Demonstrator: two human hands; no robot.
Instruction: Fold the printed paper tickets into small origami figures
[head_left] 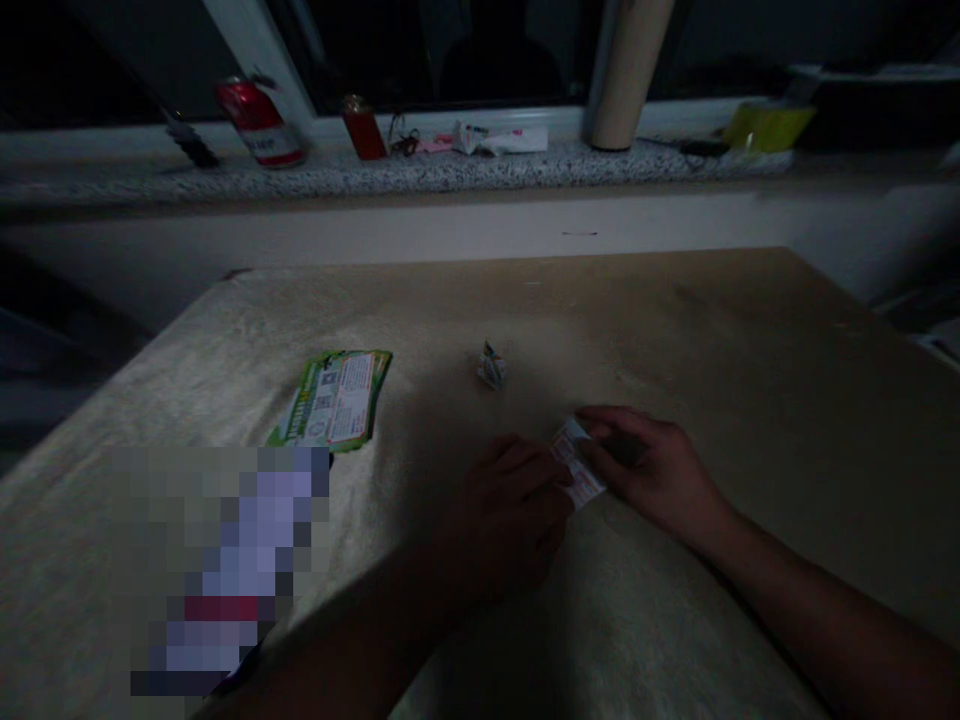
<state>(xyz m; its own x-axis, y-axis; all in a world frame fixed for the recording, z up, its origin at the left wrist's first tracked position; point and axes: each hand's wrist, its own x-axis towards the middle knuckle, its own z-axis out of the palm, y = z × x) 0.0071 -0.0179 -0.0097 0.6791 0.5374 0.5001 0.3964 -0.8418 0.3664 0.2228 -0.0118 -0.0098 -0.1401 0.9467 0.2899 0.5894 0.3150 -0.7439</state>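
A small white piece of paper with reddish print (586,484) lies low over the table between my two hands. My right hand (656,465) pinches its right side between thumb and fingers. From the other side, the curled fingers of my left hand (517,505) close on the paper's left part; shadow hides the left thumb. Beyond my hands sits a small crumpled, folded bit of printed paper or wrapper (491,368), touched by neither hand.
Left on the table (675,330) lie a green printed packet (330,400) and a long pixelated object (247,560). The granite sill (315,185) behind carries a red can (259,120), a small red jar (364,128), a crumpled white wrapper (510,140), a tall tan cylinder (628,75) and something yellow (769,127).
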